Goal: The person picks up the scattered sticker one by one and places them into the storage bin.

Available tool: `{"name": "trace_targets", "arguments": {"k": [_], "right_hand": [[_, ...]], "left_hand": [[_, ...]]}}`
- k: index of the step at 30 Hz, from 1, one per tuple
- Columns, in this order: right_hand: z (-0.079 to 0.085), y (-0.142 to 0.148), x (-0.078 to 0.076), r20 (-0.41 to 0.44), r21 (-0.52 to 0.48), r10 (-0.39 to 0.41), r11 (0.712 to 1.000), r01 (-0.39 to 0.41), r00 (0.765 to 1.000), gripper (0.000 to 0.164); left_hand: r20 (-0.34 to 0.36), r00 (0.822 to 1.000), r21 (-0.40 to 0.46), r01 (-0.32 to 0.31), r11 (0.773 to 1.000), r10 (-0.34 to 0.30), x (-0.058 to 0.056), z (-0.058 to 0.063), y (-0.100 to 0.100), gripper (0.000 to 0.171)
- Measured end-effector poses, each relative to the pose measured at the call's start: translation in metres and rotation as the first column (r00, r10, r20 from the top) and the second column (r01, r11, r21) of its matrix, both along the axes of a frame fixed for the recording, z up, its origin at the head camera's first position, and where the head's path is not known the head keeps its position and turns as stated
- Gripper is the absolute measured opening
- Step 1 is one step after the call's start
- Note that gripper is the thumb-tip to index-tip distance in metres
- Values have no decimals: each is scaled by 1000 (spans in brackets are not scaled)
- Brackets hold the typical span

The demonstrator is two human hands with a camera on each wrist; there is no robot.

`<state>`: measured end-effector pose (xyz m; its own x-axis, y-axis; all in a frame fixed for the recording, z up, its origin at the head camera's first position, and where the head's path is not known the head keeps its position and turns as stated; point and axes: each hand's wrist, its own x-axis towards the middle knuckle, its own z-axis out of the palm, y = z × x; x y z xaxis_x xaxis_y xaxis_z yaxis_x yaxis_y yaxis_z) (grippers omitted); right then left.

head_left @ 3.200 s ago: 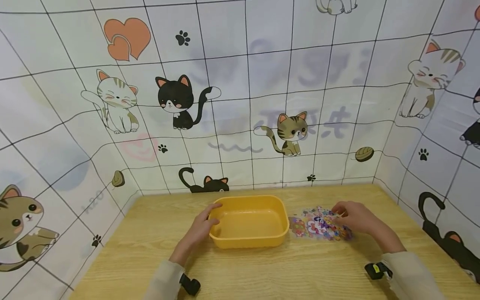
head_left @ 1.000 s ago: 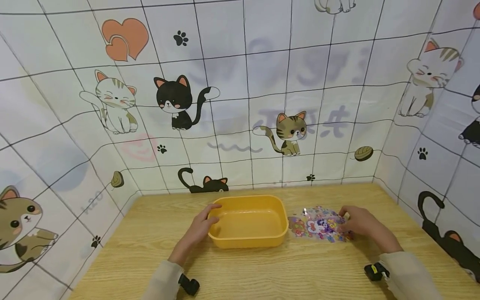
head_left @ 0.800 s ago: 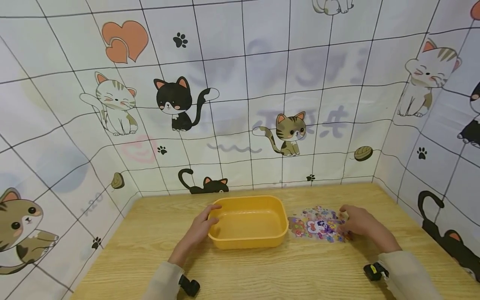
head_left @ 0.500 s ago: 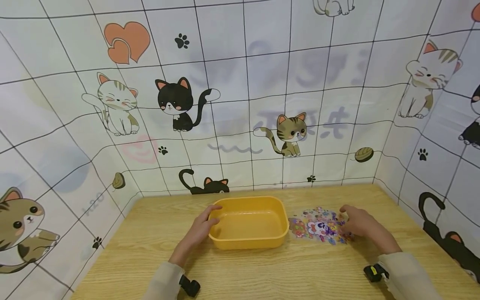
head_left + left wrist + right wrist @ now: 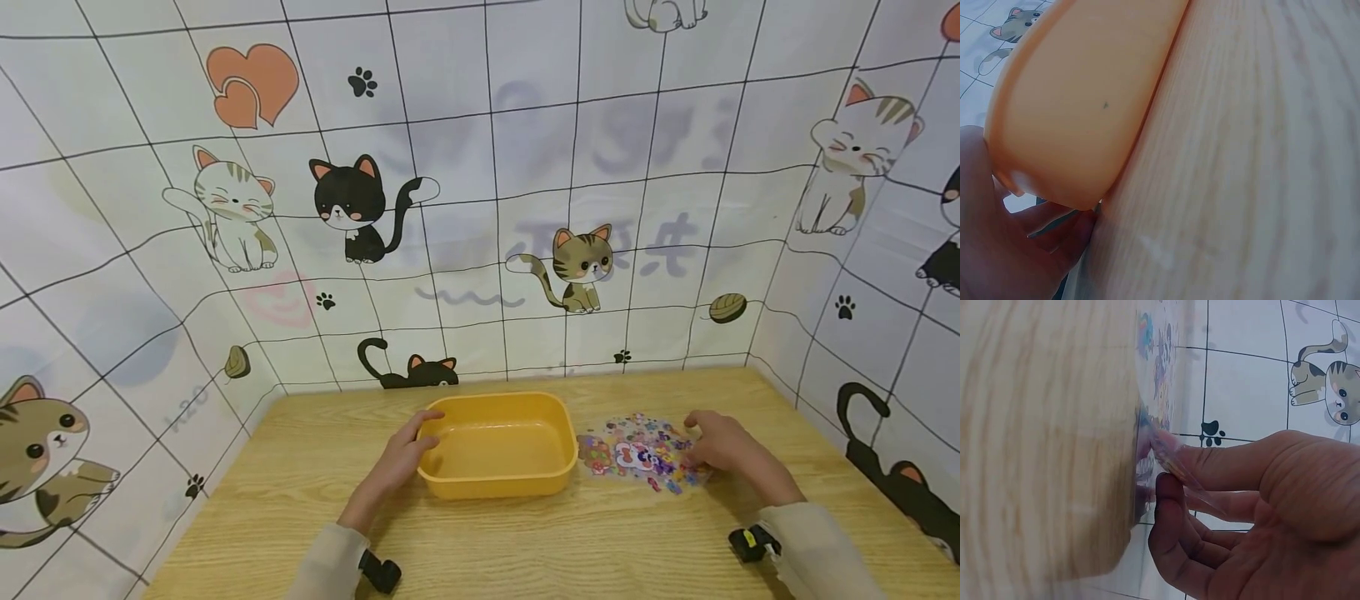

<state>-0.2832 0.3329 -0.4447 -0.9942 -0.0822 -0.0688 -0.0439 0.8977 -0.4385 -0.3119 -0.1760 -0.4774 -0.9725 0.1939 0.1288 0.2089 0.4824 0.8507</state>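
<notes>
A yellow plastic basin [image 5: 495, 485] stands on the table, nothing visible inside it. My left hand [image 5: 401, 454] holds its left end; the left wrist view shows the thumb over the rim and the fingers curled below the basin wall [image 5: 1079, 106]. To the basin's right lie colourful sticker sheets [image 5: 633, 454] on clear film, printed with small cartoon figures. At their right edge, my right hand [image 5: 723, 446] pinches clear film [image 5: 1175, 465] between thumb and finger, as the right wrist view shows. How many sheets overlap there I cannot tell.
The wood-grain table [image 5: 480, 550] runs back to a white backdrop [image 5: 465, 183] with grid lines and cartoon cats, which also rises at both sides. Each wrist wears a small black camera [image 5: 380, 571].
My right hand has shifted slightly to the right over the last seconds. The printed figures near it have changed position and spread toward the front. The left hand and basin have stayed put.
</notes>
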Motion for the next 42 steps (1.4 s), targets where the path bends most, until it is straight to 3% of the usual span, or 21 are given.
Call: {"name": "trace_targets", "arguments": {"k": [6, 11, 16, 32, 42], "right_hand": [[4, 1, 4, -24, 12, -21, 1000, 21, 999, 51], [10, 4, 10, -33, -6, -70, 998, 70, 997, 14], [17, 6, 11, -29, -18, -106, 994, 105, 994, 20], [45, 10, 17, -31, -58, -97, 994, 95, 995, 41], [55, 10, 21, -45, -22, -109, 994, 108, 993, 29]], "left_hand": [[3, 1000, 2, -3, 1000, 3, -1, -1, 0, 41], [4, 1000, -3, -4, 1000, 4, -2, -1, 0, 41], [-3, 1000, -10, -4, 1000, 4, -2, -1, 1, 40], [-8, 1000, 10, 2, 1000, -2, -1, 1, -1, 40], [-20, 1000, 2, 6, 1000, -6, -1, -1, -2, 40]]}}
